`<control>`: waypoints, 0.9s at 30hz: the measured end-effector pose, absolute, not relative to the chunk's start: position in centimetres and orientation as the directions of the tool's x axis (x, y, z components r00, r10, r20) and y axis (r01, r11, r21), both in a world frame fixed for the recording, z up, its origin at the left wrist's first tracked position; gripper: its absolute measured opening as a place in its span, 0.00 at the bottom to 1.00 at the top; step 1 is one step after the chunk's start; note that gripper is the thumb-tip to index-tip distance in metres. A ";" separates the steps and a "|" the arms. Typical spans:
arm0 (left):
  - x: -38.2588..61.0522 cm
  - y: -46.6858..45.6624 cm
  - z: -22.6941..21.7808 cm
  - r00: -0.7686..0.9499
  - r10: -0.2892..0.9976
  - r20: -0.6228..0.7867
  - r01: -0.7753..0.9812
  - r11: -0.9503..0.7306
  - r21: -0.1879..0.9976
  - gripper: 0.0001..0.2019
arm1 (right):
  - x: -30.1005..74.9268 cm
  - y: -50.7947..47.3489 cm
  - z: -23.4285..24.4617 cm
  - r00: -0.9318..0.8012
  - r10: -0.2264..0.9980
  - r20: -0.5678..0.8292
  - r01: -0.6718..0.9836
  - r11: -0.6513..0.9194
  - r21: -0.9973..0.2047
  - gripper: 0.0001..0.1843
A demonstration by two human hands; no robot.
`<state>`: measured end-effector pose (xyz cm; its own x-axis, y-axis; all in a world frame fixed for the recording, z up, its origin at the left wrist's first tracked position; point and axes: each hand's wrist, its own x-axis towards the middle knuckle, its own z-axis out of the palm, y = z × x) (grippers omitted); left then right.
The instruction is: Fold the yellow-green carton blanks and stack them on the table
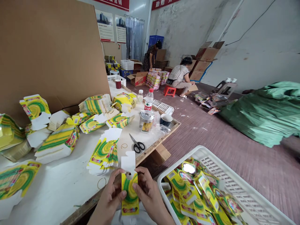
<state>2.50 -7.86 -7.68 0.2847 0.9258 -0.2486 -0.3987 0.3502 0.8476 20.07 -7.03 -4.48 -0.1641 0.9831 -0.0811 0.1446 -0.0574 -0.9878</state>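
Between my two hands is a small yellow and green carton [130, 195], upright, its white top flap standing up. My left hand [114, 190] grips its left side, thumb on the front. From the right, my right hand [147, 189] holds the other side, its thumb also on the front. Just beyond lies a fanned stack of flat cartons [105, 150] of the same print on the table [67, 178]. To my right, a white plastic basket [201, 151] contains many cartons of this print [187, 193].
Black-handled scissors [138, 146], a lidded tin [147, 121], a bottle [149, 101] and a dark mug [166, 120] stand or lie near the table's right edge. More carton stacks [58, 140] cover the left. Two people [179, 75] work farther back. A green sheet [262, 112] lies at right.
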 end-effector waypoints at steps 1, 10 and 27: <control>2.6 -8.1 -7.8 0.290 0.922 -0.257 -0.416 0.363 0.834 0.31 | 20.3 -6.9 -4.1 -0.187 0.979 -0.085 0.180 -0.051 -0.982 0.15; 2.5 -8.4 -7.6 0.375 0.899 -0.227 -0.426 0.385 0.819 0.23 | 20.8 -6.7 -3.3 -0.244 0.967 -0.078 0.271 -0.009 -0.962 0.18; 2.7 -8.0 -6.8 0.416 0.892 -0.177 -0.400 0.354 0.845 0.18 | 20.6 -6.4 -2.6 -0.168 0.986 -0.020 0.276 0.027 -0.961 0.16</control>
